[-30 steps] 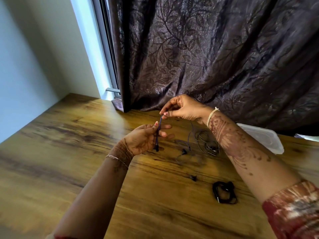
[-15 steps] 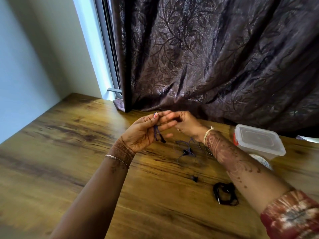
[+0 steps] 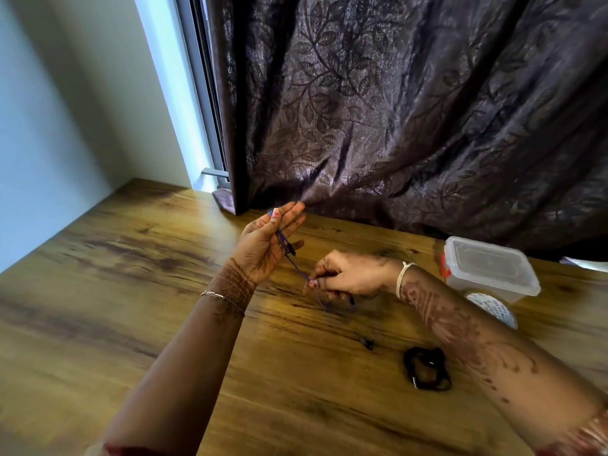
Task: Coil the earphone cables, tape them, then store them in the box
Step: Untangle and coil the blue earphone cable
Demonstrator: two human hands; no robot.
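No text can be read; the roll (image 3: 491,307) just before the box (image 3: 480,286) bears print too blurred to read.

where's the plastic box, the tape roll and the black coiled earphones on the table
plastic box (image 3: 483,261): head view, on its clear lid
tape roll (image 3: 495,311): head view, on its white top face
black coiled earphones (image 3: 410,366): head view, on the coil's left side

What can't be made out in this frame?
Head view:
Tape: partly behind the right forearm; print too small.
Box: contents blurred by its cloudy plastic.
Cable under the right hand: motion-blurred, its end lost.
Black bit on the table: too small to identify.
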